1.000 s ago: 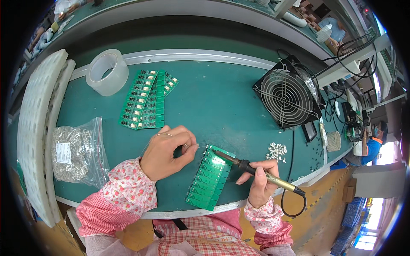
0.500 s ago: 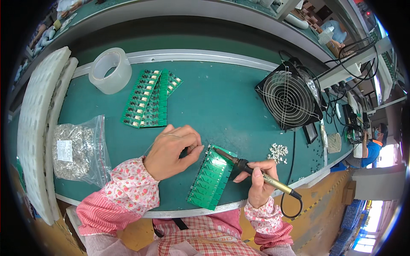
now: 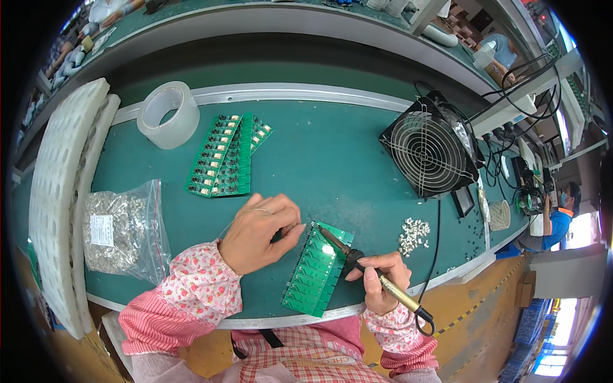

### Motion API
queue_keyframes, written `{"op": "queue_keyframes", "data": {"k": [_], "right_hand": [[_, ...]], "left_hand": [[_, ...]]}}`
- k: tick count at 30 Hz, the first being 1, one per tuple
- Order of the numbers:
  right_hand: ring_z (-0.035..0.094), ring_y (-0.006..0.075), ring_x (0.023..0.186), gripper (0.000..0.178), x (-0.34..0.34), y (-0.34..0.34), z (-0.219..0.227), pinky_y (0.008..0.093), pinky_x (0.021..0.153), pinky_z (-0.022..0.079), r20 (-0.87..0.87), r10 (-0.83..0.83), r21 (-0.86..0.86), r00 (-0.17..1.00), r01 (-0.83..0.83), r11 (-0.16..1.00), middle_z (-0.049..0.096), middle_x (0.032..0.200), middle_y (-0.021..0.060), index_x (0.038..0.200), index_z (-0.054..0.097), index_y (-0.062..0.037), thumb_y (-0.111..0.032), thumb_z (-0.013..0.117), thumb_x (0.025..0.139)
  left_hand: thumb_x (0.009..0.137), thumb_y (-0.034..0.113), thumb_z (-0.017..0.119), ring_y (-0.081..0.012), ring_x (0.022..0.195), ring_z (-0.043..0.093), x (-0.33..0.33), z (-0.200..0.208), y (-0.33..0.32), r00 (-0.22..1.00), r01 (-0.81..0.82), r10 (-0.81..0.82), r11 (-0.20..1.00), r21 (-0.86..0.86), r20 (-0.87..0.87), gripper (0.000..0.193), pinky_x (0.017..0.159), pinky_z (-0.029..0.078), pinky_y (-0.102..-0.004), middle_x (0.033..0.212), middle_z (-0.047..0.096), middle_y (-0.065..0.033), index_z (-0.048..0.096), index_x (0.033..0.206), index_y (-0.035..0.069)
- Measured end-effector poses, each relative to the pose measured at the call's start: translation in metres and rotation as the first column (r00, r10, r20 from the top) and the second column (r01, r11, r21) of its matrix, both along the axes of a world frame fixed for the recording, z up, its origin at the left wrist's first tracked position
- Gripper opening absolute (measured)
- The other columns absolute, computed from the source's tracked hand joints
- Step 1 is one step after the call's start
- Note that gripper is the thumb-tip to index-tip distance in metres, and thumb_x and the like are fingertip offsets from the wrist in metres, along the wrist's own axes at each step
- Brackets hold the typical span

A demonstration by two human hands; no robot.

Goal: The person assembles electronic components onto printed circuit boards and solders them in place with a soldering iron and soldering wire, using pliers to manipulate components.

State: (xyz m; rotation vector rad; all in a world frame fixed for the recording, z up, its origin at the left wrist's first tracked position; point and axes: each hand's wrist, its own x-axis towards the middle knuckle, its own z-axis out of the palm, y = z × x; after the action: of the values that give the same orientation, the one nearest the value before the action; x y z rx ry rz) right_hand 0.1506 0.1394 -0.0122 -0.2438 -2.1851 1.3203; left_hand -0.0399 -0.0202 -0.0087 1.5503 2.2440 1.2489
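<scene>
My right hand [image 3: 383,281] grips a soldering iron [image 3: 399,293] with a gold-coloured handle. Its tip reaches the upper end of a green circuit board panel [image 3: 313,274], which lies slanted at the bench's near edge. A row of pins lines the panel's left side. Just left of the panel's upper end, my left hand [image 3: 263,233] is closed, thumb and fingers pinched together. A thin solder wire [image 3: 225,231] runs by its wrist and over the back of the hand; the pinched end is hidden. Whether iron and wire touch cannot be made out.
Populated circuit boards [image 3: 220,156] lie stacked beyond my left hand, near a clear tape roll [image 3: 185,118]. At left are a bag of small parts [image 3: 121,249] and white foam trays [image 3: 60,210]. A black fan [image 3: 426,150] and a small pile of white parts [image 3: 413,236] sit at right.
The soldering iron's handle has swung down and slightly left with my right hand, its tip staying at the panel's upper end. My left hand keeps its pinch. The whole view has shifted slightly.
</scene>
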Motion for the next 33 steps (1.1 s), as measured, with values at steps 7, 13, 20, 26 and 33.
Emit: {"op": "queue_keyframes", "data": {"k": [7,13,20,26,33], "right_hand": [[0.066,0.0154,0.056,0.009,-0.002,-0.001,0.0,0.0249,0.052,0.051,-0.018,-0.019,-0.009,1.0,0.019,1.0,0.066,0.064,0.008,0.087,0.056,0.0002,-0.008,0.059,0.084],[0.064,0.0138,0.055,0.011,-0.001,-0.003,0.008,0.0238,0.051,0.048,0.029,-0.058,-0.027,0.998,0.058,0.998,0.065,0.063,0.0079,0.089,0.057,0.0,-0.01,0.058,0.085],[0.064,0.0127,0.057,0.011,-0.003,-0.003,0.011,0.0229,0.051,0.047,0.041,-0.05,-0.092,0.998,0.053,0.994,0.065,0.064,0.0084,0.09,0.057,0.0007,-0.009,0.057,0.086],[0.064,0.0129,0.057,0.011,-0.003,-0.003,0.01,0.0229,0.051,0.047,0.055,-0.035,-0.107,0.998,0.04,0.993,0.065,0.066,0.0094,0.091,0.057,0.0009,-0.009,0.057,0.086],[0.064,0.0128,0.058,0.012,-0.001,-0.002,0.008,0.0232,0.051,0.047,0.039,-0.012,-0.092,0.999,0.015,0.996,0.065,0.066,0.0094,0.091,0.057,0.0008,-0.01,0.058,0.087]], "left_hand": [[0.075,0.004,0.067,-0.0165,0.062,0.049,0.0,0.0,0.001,1.0,0.013,-0.013,1.0,0.014,-0.008,0.019,0.064,0.034,-0.0296,0.082,0.061,-0.0026,0.05,0.065,0.006],[0.075,0.004,0.067,-0.0167,0.061,0.049,0.0,0.001,0.0,0.999,-0.013,0.014,1.0,-0.027,0.043,0.019,0.063,0.034,-0.0295,0.081,0.061,-0.0029,0.05,0.066,0.005],[0.08,0.011,0.065,-0.0194,0.062,0.049,-0.001,0.0,0.001,1.0,0.015,-0.015,1.0,0.006,0.012,0.012,0.063,0.033,-0.032,0.079,0.055,-0.0031,0.056,0.073,0.005],[0.08,0.011,0.065,-0.0198,0.068,0.052,0.0,0.001,0.001,0.999,0.017,-0.018,1.0,-0.021,-0.035,0.011,0.064,0.034,-0.0326,0.081,0.055,-0.0034,0.057,0.074,0.005],[0.081,0.011,0.065,-0.0204,0.069,0.052,0.002,-0.001,0.001,0.998,0.004,-0.005,1.0,-0.011,-0.061,0.011,0.065,0.035,-0.033,0.082,0.054,-0.0042,0.057,0.076,0.005]]}}
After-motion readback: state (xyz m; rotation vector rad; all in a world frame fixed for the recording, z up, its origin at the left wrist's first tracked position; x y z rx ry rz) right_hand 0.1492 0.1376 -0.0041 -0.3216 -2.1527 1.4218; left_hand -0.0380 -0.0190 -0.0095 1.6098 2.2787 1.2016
